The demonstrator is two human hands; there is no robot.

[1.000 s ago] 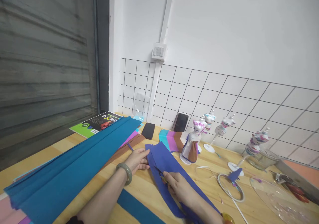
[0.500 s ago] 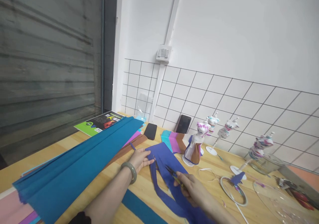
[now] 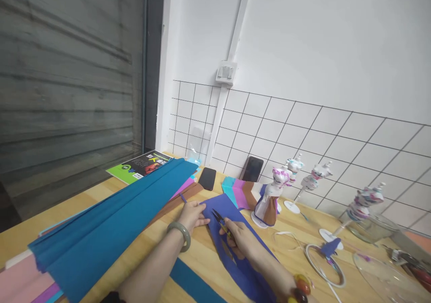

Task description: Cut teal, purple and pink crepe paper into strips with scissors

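My left hand [image 3: 191, 217], with a bracelet at the wrist, pinches the left edge of a dark blue crepe paper sheet [image 3: 225, 201]. My right hand [image 3: 243, 241] is closed round the handles of scissors [image 3: 218, 219]. Their slightly parted blades lie over the sheet and point at my left fingers. A long cut strip hangs along the sheet's left side, and my right forearm covers part of the paper. Below it lies a teal paper strip [image 3: 195, 283]. A folded teal crepe paper stack [image 3: 114, 222] lies left of my left arm.
Several small dress-form figures, one in a paper skirt [image 3: 268, 210], stand at the right. Behind are a phone lying flat [image 3: 208, 178], another phone propped against the wall grid [image 3: 252, 169] and a magazine [image 3: 134, 172]. A tape roll [image 3: 310, 256] and clear bowl [image 3: 370, 227] are farther right.
My right hand with the scissors has moved up and left along the sheet, bringing the blades nearer my left hand. My left hand keeps its hold. The view has shifted slightly.
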